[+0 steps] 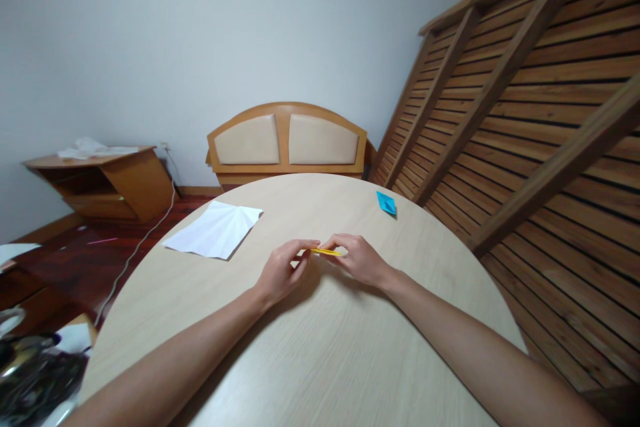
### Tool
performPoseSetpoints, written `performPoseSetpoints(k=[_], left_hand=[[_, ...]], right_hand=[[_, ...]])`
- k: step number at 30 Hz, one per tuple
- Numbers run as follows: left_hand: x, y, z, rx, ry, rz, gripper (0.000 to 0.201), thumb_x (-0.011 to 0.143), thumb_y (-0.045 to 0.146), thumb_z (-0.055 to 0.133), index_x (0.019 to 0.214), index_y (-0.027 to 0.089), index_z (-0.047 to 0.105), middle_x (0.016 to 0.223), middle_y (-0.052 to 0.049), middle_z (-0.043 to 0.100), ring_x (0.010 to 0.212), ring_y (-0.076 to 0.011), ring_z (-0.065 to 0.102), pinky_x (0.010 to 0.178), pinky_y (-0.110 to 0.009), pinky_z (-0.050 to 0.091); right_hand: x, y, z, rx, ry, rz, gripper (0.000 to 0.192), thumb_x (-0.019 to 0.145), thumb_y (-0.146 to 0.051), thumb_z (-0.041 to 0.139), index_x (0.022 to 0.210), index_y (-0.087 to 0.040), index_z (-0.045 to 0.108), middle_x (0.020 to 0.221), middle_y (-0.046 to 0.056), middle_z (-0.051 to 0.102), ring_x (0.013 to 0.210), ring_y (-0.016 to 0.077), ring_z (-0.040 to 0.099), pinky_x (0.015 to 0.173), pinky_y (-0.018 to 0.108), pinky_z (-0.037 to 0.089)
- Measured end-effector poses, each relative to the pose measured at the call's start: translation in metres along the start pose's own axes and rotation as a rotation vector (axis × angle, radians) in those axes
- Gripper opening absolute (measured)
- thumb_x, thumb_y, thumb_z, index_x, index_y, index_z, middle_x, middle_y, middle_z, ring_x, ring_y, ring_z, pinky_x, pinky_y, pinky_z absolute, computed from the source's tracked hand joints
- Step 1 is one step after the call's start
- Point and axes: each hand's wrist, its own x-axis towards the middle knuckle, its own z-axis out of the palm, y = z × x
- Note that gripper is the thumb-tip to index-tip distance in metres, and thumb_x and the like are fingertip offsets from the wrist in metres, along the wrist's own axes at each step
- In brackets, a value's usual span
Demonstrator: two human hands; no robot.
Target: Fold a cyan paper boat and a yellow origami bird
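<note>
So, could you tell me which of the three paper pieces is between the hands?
The thin yellow piece, pinched by both hands; the white sheet and blue piece lie untouched.

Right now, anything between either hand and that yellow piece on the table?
Nothing visible. The left hand and right hand both pinch the thin yellow piece between their fingers, low over the round table. The white paper and blue folded paper lie apart from it.
</note>
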Motion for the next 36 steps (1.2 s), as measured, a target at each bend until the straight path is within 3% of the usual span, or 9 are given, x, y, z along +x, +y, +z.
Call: performPoseSetpoints(k=[2,7,14,18,23,31,34,36], left_hand=[[0.001,0.002,0.001,-0.037,-0.004,-0.034,0.022,0.094,0.019,0.049,0.109,0.017,0.065,0.107,-0.008,0.073,0.093,-0.017,0.071,0.074,-0.028,0.061],[0.005,0.003,0.001,-0.07,0.044,-0.22,0.02,0.093,0.032,0.057,0.091,0.015,0.068,0.085,-0.005,0.074,0.069,-0.0146,0.068,0.057,-0.022,0.055],[0.009,0.001,0.002,-0.186,0.043,-0.364,0.032,0.088,0.045,0.062,0.084,0.014,0.071,0.077,-0.006,0.074,0.065,-0.0163,0.066,0.059,-0.025,0.052],[0.008,0.0,0.003,-0.262,0.028,-0.409,0.036,0.084,0.049,0.066,0.087,0.013,0.071,0.08,-0.009,0.075,0.067,-0.0185,0.068,0.061,-0.028,0.054],[0.008,-0.006,0.006,-0.303,0.031,-0.484,0.034,0.078,0.047,0.073,0.085,0.013,0.069,0.08,-0.009,0.074,0.064,-0.0183,0.068,0.057,-0.029,0.055],[0.011,-0.009,0.006,-0.398,0.041,-0.531,0.027,0.072,0.036,0.077,0.081,0.013,0.066,0.076,-0.007,0.073,0.063,-0.0159,0.066,0.057,-0.026,0.052],[0.01,-0.009,0.007,-0.397,0.06,-0.548,0.029,0.07,0.034,0.079,0.083,0.013,0.064,0.075,-0.006,0.072,0.063,-0.0161,0.067,0.057,-0.026,0.052],[0.01,-0.008,0.008,-0.418,0.07,-0.57,0.034,0.069,0.036,0.081,0.087,0.014,0.062,0.072,-0.005,0.072,0.063,-0.0168,0.068,0.057,-0.027,0.052]], right_hand=[[0.0,-0.002,0.001,-0.003,-0.033,-0.011,0.019,0.092,-0.035,0.06,0.094,-0.021,0.073,0.093,0.005,0.075,0.085,0.0196,0.067,0.079,0.031,0.049],[0.0,-0.006,0.006,0.071,-0.026,0.047,0.024,0.095,-0.032,0.056,0.09,-0.02,0.076,0.094,0.005,0.076,0.085,0.0188,0.069,0.079,0.029,0.049],[0.0,-0.001,0.014,0.139,0.083,0.178,0.021,0.086,-0.034,0.066,0.086,-0.017,0.078,0.093,0.008,0.077,0.082,0.0216,0.071,0.074,0.031,0.053],[0.001,-0.002,0.018,0.231,0.08,0.242,0.026,0.087,-0.037,0.064,0.09,-0.015,0.077,0.087,0.008,0.076,0.077,0.0209,0.07,0.068,0.03,0.053],[0.002,-0.004,0.021,0.324,0.091,0.258,0.029,0.088,-0.041,0.062,0.087,-0.015,0.076,0.089,0.008,0.076,0.078,0.0197,0.069,0.066,0.03,0.052],[0.007,-0.005,0.013,0.267,0.165,0.226,0.037,0.089,-0.044,0.058,0.064,-0.018,0.065,0.07,0.003,0.069,0.071,0.0187,0.063,0.072,0.031,0.048],[0.009,0.0,0.009,0.322,0.253,0.23,0.037,0.088,-0.048,0.06,0.067,-0.018,0.067,0.071,0.003,0.069,0.072,0.0191,0.063,0.072,0.032,0.049],[0.01,0.004,0.006,0.38,0.267,0.224,0.034,0.086,-0.049,0.062,0.08,-0.017,0.071,0.081,0.005,0.072,0.078,0.0196,0.065,0.076,0.032,0.051]])
